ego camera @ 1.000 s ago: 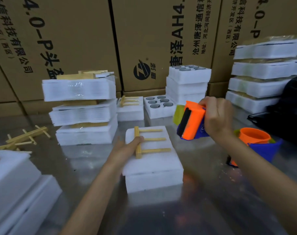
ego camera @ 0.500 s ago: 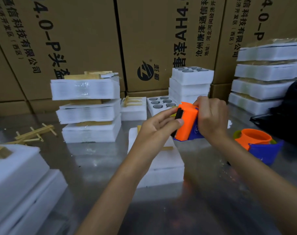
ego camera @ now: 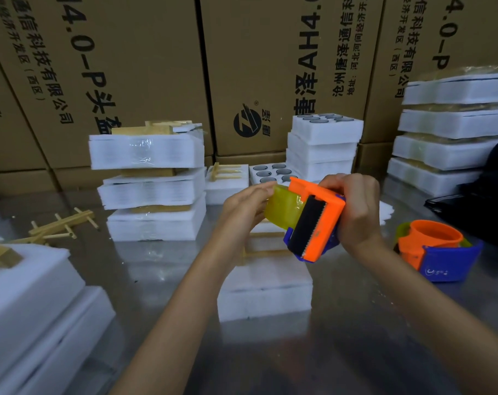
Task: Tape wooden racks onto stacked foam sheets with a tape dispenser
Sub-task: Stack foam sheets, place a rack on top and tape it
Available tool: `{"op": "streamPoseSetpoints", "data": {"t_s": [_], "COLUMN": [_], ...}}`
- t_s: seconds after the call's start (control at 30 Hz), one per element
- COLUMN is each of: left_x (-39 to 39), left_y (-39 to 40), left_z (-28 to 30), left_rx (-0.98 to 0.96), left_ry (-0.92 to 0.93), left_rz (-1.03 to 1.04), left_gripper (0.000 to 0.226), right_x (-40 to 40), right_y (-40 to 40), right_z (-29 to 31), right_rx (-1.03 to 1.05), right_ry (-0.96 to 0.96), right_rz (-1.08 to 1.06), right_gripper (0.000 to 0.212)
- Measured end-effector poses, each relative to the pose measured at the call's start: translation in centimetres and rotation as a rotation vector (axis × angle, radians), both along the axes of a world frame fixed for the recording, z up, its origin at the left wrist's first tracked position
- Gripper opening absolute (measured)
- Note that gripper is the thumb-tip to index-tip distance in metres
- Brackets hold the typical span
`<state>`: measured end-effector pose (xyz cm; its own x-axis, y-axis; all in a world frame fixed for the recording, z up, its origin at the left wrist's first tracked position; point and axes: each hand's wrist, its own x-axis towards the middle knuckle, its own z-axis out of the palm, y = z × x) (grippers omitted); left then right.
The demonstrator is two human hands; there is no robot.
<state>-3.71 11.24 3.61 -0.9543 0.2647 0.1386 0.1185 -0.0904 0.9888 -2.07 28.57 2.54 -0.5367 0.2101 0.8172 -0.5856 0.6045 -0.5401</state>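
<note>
Two hands: yours, both raised at one orange-and-blue tape dispenser (ego camera: 316, 220) above the foam stack (ego camera: 266, 286).
Right hand (ego camera: 353, 209): fingers wrapped round the dispenser body.
Left hand (ego camera: 246, 208): fingertips pinching the yellowish tape (ego camera: 282, 206).
Wooden rack (ego camera: 263, 243): lying on the foam stack, partly hidden.
Table (ego camera: 162, 269): steel; a second dispenser (ego camera: 438, 252) stands to your right.
Behind: taped foam bundles (ego camera: 148, 178), cardboard cartons (ego camera: 122, 67).

Head-worn view, forward-down, close over hands (ego camera: 353, 209)
</note>
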Motion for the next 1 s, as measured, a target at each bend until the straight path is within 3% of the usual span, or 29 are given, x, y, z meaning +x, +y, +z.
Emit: {"op": "streamPoseSetpoints", "data": {"t_s": [0.33, 0.57, 0.77, 1.0], "left_x": [1.0, 1.8, 1.1, 0.0], "left_y": [-0.2, 0.9, 0.5, 0.7], "left_z": [-0.3, -1.4, -0.6, 0.0], "left_rx": [-0.026, -0.124, -0.075, -0.163], "left_ry": [0.191, 0.37, 0.238, 0.145], "left_rz": [0.275, 0.377, 0.347, 0.297], "left_gripper": [0.012, 0.02, 0.016, 0.015], "right_x": [-0.4, -0.4, -0.2, 0.6], "right_y": [-0.3, -0.7, -0.1, -0.5], "right_z": [-0.6, -0.6, -0.6, -0.2], "right_rx": [-0.052, -0.103, 0.097, 0.3], "right_ry": [0.026, 0.071, 0.076, 0.108], "right_rz": [-0.013, -0.051, -0.129, -0.253], "right_gripper": [0.049, 0.049, 0.054, 0.055]}}
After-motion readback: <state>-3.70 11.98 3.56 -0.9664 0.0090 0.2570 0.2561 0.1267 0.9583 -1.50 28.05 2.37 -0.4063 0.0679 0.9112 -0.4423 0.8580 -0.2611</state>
